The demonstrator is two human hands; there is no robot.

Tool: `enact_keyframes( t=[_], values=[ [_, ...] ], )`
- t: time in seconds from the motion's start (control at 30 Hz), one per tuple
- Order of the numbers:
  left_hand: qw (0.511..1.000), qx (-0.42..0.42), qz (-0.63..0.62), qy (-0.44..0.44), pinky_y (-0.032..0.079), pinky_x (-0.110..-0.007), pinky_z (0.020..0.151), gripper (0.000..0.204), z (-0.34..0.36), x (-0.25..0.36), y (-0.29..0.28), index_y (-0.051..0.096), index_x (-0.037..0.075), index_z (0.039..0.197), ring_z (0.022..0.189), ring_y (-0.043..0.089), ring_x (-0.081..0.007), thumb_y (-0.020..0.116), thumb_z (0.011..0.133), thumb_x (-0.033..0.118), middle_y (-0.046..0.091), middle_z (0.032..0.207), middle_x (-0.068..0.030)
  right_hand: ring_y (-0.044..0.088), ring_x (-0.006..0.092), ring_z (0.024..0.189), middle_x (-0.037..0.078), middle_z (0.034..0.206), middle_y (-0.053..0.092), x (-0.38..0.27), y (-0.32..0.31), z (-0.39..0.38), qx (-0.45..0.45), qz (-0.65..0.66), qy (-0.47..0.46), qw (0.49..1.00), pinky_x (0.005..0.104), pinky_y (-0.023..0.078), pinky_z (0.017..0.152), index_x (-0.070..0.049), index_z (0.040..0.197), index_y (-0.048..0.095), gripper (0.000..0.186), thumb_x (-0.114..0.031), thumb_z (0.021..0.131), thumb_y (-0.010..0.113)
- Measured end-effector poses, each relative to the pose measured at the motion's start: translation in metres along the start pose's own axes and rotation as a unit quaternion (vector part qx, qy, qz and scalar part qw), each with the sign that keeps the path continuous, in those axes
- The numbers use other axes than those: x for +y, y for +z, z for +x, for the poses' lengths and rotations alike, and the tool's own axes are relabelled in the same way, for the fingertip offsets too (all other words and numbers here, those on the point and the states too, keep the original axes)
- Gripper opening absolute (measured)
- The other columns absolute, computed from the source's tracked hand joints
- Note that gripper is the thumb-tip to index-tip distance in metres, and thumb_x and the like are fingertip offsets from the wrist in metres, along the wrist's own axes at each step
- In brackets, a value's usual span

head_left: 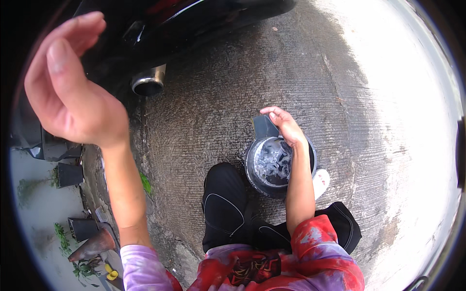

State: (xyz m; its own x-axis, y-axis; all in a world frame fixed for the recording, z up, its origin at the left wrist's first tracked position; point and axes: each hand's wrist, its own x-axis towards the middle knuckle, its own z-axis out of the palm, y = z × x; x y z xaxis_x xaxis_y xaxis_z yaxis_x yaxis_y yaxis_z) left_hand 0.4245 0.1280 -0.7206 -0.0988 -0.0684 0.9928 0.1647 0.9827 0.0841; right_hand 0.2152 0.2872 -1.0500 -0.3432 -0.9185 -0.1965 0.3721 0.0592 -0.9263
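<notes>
2 dark pots (70, 175) and a reddish cone (95, 244) sit at the left, near a small yellow object (112, 274).

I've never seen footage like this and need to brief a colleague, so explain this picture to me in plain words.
There is no machine here: these are a person's two bare hands, seen by a wide fisheye camera worn on the head and looking down, which is why edges curve. Left in the picture is the person's left.

The left hand is raised near dark, glossy vehicle bodywork, with nothing visible in it. The right hand is at a dark grey, flat piece and seems to hold it, though the grip is partly hidden. Below that hand, a dark bucket of foamy water stands on the ridged ground. A metal exhaust pipe shows under the bodywork.
</notes>
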Motion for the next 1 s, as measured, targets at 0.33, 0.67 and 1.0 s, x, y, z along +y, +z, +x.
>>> enact_keyframes(
  t=[0.33, 0.67, 1.0],
  values=[
    [0.485, -0.610, 0.045, -0.625, 0.049, -0.050, 0.106, 0.059, -0.482, 0.129, 0.133, 0.051, 0.013, 0.142, 0.129, 0.056, -0.0420, 0.073, 0.088, 0.025, 0.048, 0.150, -0.0204, 0.072, 0.0413, 0.106, 0.031, 0.114, 0.071, 0.289, -0.102, -0.043, 0.450, -0.229, 0.289, 0.813, 0.0483, 0.055, 0.091, 0.008, 0.110, 0.071, 0.036, -0.015, 0.085, 0.062],
    [0.397, -0.597, 0.136, -0.684, 0.038, -0.056, 0.114, 0.084, -0.527, 0.139, 0.136, 0.046, 0.015, 0.147, 0.140, 0.048, -0.0388, 0.073, 0.080, 0.058, 0.054, 0.149, -0.0167, 0.066, 0.0179, 0.067, 0.011, 0.085, 0.069, 0.171, -0.018, -0.029, 0.254, -0.117, 0.179, 0.943, 0.0341, 0.052, 0.057, 0.002, 0.112, 0.062, 0.046, -0.012, 0.077, 0.088],
    [0.482, -0.524, -0.156, -0.685, 0.036, -0.041, 0.117, 0.072, -0.449, 0.081, 0.129, 0.054, 0.000, 0.144, 0.144, 0.046, -0.0322, 0.067, 0.089, 0.044, 0.048, 0.154, -0.0245, 0.063, 0.0203, 0.097, 0.010, 0.108, 0.070, 0.184, -0.088, -0.053, 0.309, -0.084, 0.074, 0.944, 0.0336, 0.052, 0.088, -0.002, 0.118, 0.067, 0.039, 0.001, 0.081, 0.081]
  ],
)
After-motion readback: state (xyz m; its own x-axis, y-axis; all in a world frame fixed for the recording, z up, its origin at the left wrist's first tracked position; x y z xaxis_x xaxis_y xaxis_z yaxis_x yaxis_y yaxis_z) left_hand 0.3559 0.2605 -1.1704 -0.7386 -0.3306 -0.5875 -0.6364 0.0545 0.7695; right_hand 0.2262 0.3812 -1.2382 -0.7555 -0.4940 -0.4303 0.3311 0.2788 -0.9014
